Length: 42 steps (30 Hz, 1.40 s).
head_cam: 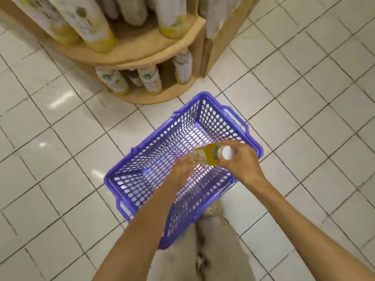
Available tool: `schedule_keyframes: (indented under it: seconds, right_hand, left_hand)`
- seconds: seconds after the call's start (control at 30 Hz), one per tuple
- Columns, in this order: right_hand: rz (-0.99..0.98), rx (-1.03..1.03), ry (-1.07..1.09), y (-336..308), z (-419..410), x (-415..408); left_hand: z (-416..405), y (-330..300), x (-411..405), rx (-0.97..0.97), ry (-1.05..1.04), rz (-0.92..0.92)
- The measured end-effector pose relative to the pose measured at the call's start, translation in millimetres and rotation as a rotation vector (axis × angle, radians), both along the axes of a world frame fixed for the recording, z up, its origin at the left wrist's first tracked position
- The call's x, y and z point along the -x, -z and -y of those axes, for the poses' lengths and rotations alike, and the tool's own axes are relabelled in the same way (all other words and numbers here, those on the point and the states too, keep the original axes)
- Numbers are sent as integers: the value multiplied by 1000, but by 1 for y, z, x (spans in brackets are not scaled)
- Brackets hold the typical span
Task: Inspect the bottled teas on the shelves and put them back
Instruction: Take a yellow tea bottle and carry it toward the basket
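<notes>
No text, brand or number can be read anywhere in this view. The shelf bottles (95, 27) wear pale labels with a greenish mark, and those on the lower tier (150, 79) carry the same, but motion blur and the wide lens smear every letter past reading. The bottle (211, 157) held over the basket (125, 185) is seen from its white cap downward, its label turned away and partly hidden by the hands, so nothing legible shows on it either
</notes>
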State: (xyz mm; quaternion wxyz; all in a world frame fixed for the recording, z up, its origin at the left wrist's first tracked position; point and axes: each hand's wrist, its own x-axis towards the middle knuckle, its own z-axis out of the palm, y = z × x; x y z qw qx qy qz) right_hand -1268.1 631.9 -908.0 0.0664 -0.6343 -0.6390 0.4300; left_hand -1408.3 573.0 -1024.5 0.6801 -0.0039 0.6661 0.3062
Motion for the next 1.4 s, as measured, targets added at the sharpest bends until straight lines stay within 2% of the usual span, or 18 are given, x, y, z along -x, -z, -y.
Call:
schedule_keyframes:
  seconds: [0.13,0.27,0.47,0.6,0.7,0.8,0.87,0.97,1.03,1.1,1.23,1.4]
  right_hand:
    - [-13,13,-101,110,-5,2]
    - [103,67,-177,172,1,-3]
    - [149,122,-274,200,-4,-6]
    - [156,221,-343,198,-17,-7]
    - [87,270,-259,160,-12,-14]
    - [-179,376,139,64,7,-25]
    - [-373,459,385,-24,30,-39]
    - [-588,524,592,-179,72,-64]
    - [-618,490,655,-276,109,-82]
    - [-643,406,715,-353,152,-102]
    - [-617,152,878,-446,247,-127]
    - [-627,-61,1160,-497,362,-138]
  left_hand:
    - [0,110,-5,49,-26,58]
    - [6,171,-19,-3,-35,175]
    - [2,193,-37,2,-103,198]
    - [5,179,-29,2,-25,200]
    - [4,123,-13,95,120,55]
    - [2,22,5,119,246,-168]
    - [5,-79,8,63,317,-198]
    - [29,-253,3,-61,338,-81]
    - [49,-362,-8,-128,332,-93]
    - [77,-444,-22,-205,406,-193]
    - [122,-537,-56,-345,704,-243]
    - [159,-590,-109,-499,1095,-144]
